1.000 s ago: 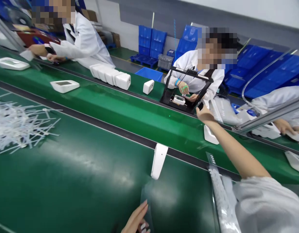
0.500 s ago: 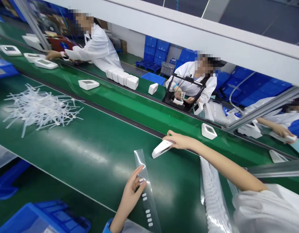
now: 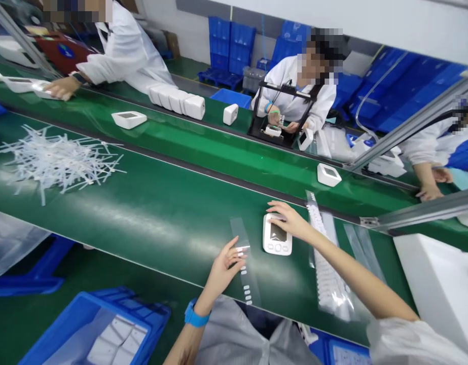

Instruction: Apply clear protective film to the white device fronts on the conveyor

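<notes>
A white blood pressure monitor [image 3: 271,247] lies face up on the green bench, its dark screen and several buttons showing. My right hand [image 3: 290,221] grips its upper end, the thumb over the front and the fingers at the far edge. To the left, my left hand [image 3: 226,263] hovers at or touches a clear plastic strip [image 3: 240,230] bearing small white oval stickers. Its fingers are stretched and apart from the thumb, with no object plainly held. A bundle of clear strips with white pieces [image 3: 328,276] lies under my right forearm.
A heap of thin white strips [image 3: 62,159] covers the bench's left part. Beyond runs a green conveyor [image 3: 218,147] with monitors on it. Co-workers in white coats sit across. A blue crate [image 3: 77,324] stands below left; a white foam box [image 3: 439,279] is at right.
My right hand has brought the tilted monitor down onto the bench, turned screen up. My left hand stays by the sticker strip. The view has shifted; a co-worker's hand at far left now touches a monitor.
</notes>
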Tool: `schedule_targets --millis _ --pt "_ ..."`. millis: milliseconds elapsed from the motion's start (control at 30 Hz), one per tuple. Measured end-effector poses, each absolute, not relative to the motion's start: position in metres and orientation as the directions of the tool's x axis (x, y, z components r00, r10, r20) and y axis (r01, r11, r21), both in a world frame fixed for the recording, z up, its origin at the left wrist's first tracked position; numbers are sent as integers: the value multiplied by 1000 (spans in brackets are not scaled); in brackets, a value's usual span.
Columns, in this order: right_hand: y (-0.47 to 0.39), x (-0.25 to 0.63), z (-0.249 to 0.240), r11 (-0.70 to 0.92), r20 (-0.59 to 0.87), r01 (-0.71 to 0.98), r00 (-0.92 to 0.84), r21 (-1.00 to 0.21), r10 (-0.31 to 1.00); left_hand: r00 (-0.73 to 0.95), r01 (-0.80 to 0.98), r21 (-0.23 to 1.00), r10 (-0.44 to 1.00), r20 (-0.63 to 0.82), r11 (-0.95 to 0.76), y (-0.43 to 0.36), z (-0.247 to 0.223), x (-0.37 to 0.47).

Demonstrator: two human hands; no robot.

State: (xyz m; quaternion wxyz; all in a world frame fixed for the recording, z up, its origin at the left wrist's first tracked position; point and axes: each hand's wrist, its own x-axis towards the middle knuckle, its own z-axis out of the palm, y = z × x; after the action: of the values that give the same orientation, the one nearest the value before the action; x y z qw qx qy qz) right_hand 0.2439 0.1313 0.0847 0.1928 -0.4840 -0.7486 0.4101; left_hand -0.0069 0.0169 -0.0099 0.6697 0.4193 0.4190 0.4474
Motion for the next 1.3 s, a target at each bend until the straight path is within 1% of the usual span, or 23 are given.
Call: schedule_targets --millis 67,100,167,267,367,500,633,700,767,833,900,967,1067,1167,1300 --pt "94 224 76 287 79 554 -368 -782 926 242 -230 940 951 -194 250 14 -7 -4" --pt "75 212 71 326 143 543 -352 -774 925 239 -221 943 952 -193 247 13 -5 -2" --pt "43 189 59 364 216 499 -330 -787 919 232 -205 949 954 -189 237 8 -2 1" --pt "14 164 41 343 271 429 -220 -836 937 223 -186 956 957 -184 227 1 1 5" --pt "3 156 33 295 272 366 -114 -883 955 207 -162 963 962 -178 213 -6 0 7" --pt "-4 155 33 214 226 293 7 -932 974 192 -119 976 969 -158 183 -13 1 8" --pt "-15 150 33 186 216 279 80 -942 973 183 -71 986 974 -137 152 -17 6 13" --pt "-23 149 35 218 250 315 64 -924 966 170 -41 990 977 -127 136 -15 7 14" --pt "-32 152 39 271 290 375 -6 -887 957 145 -1 993 982 -119 121 -10 8 11" --pt "-37 162 43 279 287 442 -52 -853 957 115 78 993 989 -95 86 -3 7 6" --pt "-36 178 44 208 248 505 12 -838 969 109 176 984 993 -51 31 6 6 3" --pt "-29 197 42 96 208 547 148 -832 967 140 255 966 990 4 -40 15 5 7" --pt "-12 218 33 -13 163 548 270 -836 949 196 324 936 978 78 -139 26 4 25" --pt "1 220 25 -40 138 557 274 -830 952 216 391 898 969 123 -201 34 3 49" --pt "9 211 22 -47 137 603 255 -796 957 199 471 856 971 135 -216 37 2 66"
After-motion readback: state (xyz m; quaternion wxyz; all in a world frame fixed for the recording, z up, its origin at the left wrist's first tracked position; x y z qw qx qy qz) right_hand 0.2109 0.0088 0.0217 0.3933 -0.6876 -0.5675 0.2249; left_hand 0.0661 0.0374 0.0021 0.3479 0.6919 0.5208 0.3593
